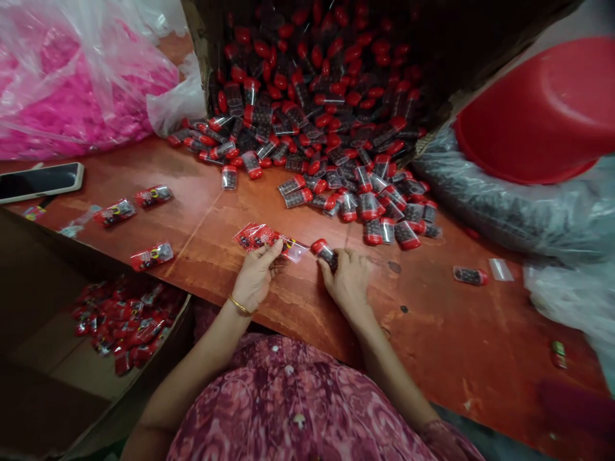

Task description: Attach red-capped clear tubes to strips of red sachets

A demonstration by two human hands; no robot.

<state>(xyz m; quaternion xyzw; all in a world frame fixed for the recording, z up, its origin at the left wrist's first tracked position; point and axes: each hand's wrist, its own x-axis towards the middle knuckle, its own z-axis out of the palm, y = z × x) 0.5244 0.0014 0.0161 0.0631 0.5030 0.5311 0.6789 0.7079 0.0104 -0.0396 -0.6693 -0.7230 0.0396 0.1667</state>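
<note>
My left hand (pixel 254 275) pinches one of several flat red printed plastic sleeves (pixel 257 235), which lie overlapped on the red-brown table (pixel 298 301). The end of the pinched sleeve points right, toward a small clear container with a red cap (pixel 324 253) and dark contents. My right hand (pixel 350 278) is closed around that container, its red end facing the sleeve. Container and sleeve are close together; I see a small gap between them. Beyond my hands, loose red-capped containers (pixel 368 206) spread out over the table in a pile.
A cardboard box (pixel 196 57) on its side spills the containers. Sleeved containers (pixel 152 256) lie at left, above an open box (pixel 177 323) holding more. A phone (pixel 43 182), pink-filled bag (pixel 86 96), red tub (pixel 533 109) and grey bag (pixel 500 198) stand around.
</note>
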